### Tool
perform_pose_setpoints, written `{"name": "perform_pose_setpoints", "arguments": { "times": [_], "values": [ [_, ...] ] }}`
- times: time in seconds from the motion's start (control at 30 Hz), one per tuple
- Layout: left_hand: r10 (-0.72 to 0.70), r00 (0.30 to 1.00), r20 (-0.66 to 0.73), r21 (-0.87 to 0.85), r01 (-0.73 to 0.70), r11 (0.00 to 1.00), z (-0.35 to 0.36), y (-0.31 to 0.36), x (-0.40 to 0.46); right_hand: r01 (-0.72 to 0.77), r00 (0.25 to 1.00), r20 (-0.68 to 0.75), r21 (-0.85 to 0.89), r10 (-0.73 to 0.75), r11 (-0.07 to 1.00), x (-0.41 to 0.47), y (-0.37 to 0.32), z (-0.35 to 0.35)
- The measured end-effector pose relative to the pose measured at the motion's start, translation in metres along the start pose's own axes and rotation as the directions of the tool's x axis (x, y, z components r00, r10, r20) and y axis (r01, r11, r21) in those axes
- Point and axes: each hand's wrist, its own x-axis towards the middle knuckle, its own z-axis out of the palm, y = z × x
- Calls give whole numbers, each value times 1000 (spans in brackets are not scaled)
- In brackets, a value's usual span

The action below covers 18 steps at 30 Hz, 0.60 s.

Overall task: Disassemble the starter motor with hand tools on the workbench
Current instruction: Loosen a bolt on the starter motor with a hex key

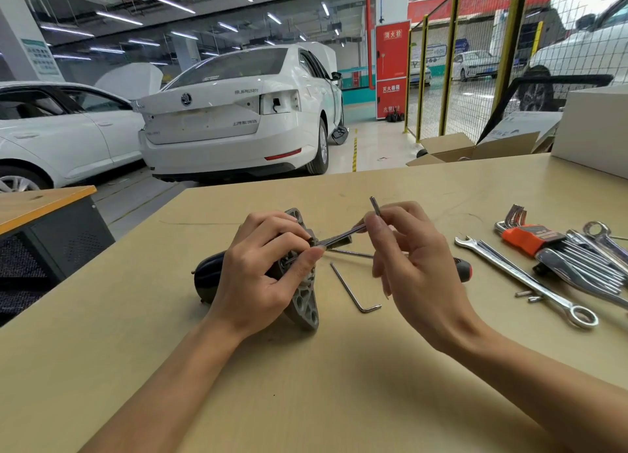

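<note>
1. Head view: one starter motor (299, 282) lies on the workbench (306, 384), black body to the left, grey flange toward the person.
2. Left hand (261, 276) wraps the flange, thumb and forefinger pinching the hex key (343, 236) tip at the fastener.
3. Right hand (411, 259) pinches the key's bend; remaining fingers are loosely spread.
4. The key's long arm runs left-down to right-up, between the hands; the left hand is nearer the motor.
5. Count: one loose hex key (353, 289), one hex key set (530, 238), one screwdriver (462, 269), at least three wrenches (523, 279).
</note>
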Motion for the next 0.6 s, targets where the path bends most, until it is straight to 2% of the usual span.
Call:
{"name": "perform_pose_setpoints", "arguments": {
  "times": [0.1, 0.23, 0.33, 0.6],
  "values": [
    [4, 1000, -1, -6, -4, 1000, 0, -1, 0, -5, 999, 36, 80, 2, 997, -2, -1, 0],
    [16, 1000, -1, -8, -16, 1000, 0, -1, 0, -91, 995, 64, 248, 78, 964, 0, -1, -1],
    [13, 1000, 0, -4, -13, 1000, -1, -1, 0, -126, 990, 96, 276, 103, 953, 0, -2, -3],
    [12, 1000, 4, -27, -12, 1000, 0, -2, 0, -101, 992, 100, 267, 77, 958, -2, 0, -3]
  ]
}}
